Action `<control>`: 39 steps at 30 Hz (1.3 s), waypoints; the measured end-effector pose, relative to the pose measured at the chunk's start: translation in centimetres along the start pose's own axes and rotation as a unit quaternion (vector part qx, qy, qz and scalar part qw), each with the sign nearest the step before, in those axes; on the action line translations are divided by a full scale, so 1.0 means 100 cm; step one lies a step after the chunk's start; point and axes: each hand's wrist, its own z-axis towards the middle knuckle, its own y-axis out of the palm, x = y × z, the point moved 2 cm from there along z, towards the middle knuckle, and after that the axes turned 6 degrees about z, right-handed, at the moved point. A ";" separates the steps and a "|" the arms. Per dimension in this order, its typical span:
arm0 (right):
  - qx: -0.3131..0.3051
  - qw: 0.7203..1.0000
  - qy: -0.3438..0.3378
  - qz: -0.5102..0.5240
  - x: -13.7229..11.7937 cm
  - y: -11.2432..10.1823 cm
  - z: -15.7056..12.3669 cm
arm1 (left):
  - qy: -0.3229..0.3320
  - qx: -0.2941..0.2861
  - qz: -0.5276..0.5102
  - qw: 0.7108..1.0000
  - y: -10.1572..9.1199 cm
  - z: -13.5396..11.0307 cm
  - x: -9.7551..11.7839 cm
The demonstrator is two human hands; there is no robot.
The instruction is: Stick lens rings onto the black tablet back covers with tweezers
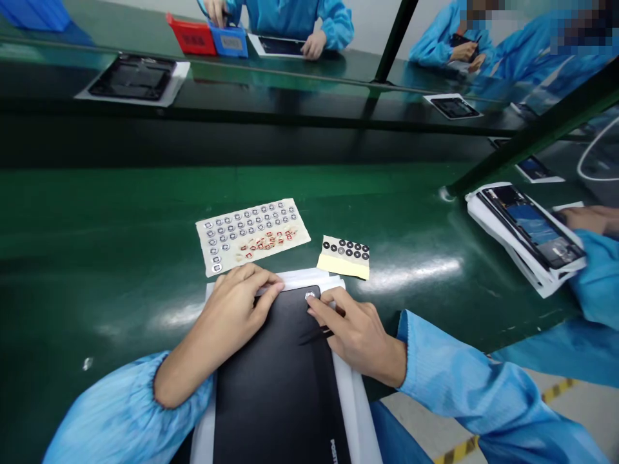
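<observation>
A black tablet [271,386] with its back facing up lies on white foam sheets [360,399] in front of me. My left hand [244,303] is closed over its top edge, thumb and forefinger close together. My right hand [355,328] holds dark tweezers [314,336] within its curled fingers, their tips pointing left over the tablet. Its fingertip touches a small round white-rimmed piece [310,296] at the tablet's upper right corner. Beyond my hands lie a sheet of small ring stickers [232,231], some spots red, and a smaller sheet with black round pads [343,261].
A stack of foam sheets [536,277] bearing an opened tablet [532,222] stands right, beside a co-worker's arm [602,258]. A green post [507,148] rises there. Across the bench are a red bin [193,37], a blue bin [229,42] and other people working.
</observation>
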 end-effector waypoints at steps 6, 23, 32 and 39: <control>-0.021 1.000 -0.010 0.010 0.008 -0.007 0.006 | 0.005 0.001 -0.007 1.000 0.001 -0.002 -0.002; -0.052 0.975 0.104 0.187 0.041 -0.018 0.031 | 0.026 -0.004 0.012 1.000 0.000 -0.003 -0.001; -0.138 0.965 0.153 0.161 0.047 -0.035 0.049 | 0.061 -0.025 0.003 0.998 -0.005 -0.004 0.009; -0.143 0.961 0.201 0.126 0.040 -0.042 0.038 | 0.060 -0.040 -0.004 0.997 -0.006 -0.001 0.007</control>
